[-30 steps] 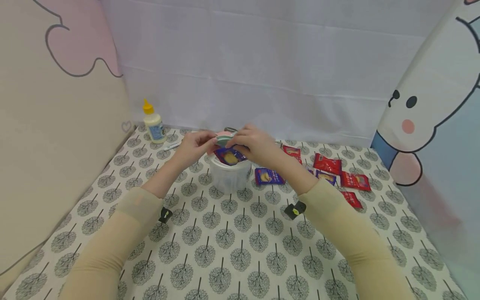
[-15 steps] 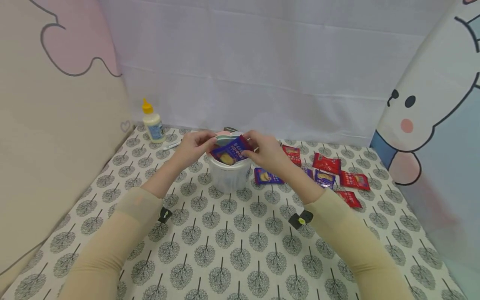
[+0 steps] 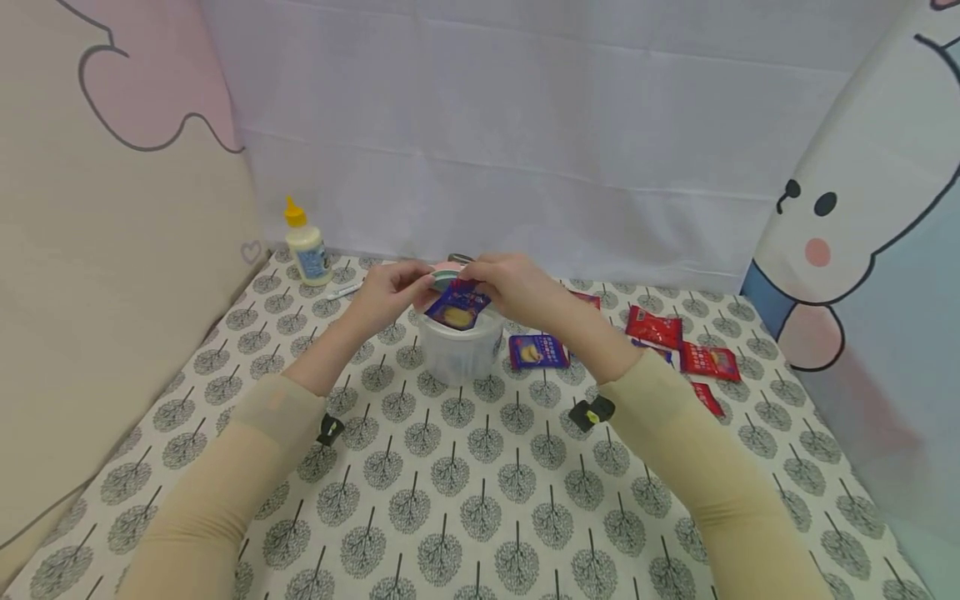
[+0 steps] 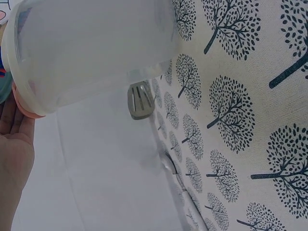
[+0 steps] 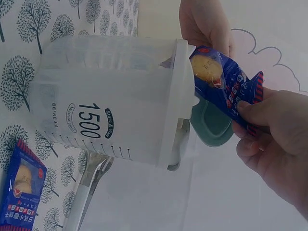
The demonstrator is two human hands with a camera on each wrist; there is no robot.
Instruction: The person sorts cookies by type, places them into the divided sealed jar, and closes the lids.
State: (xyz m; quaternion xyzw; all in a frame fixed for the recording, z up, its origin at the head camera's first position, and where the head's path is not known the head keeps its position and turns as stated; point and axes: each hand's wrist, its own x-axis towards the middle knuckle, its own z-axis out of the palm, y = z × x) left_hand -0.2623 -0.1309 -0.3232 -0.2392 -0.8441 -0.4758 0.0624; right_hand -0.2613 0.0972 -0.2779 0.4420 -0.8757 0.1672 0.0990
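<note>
One blue biscuit packet (image 5: 226,84) is slanting at the mouth of the translucent measuring canister (image 3: 459,357), the right hand (image 3: 519,289) pinching its end. The left hand (image 3: 388,296) is gripping the opened green lid (image 5: 210,124) near the canister's twelve o'clock. Work is apparently standing unfinished: this packet is not yet sitting inside, a second blue packet (image 3: 538,352) is lying just beside at three o'clock, and red packets (image 3: 655,327) are lying farther out.
</note>
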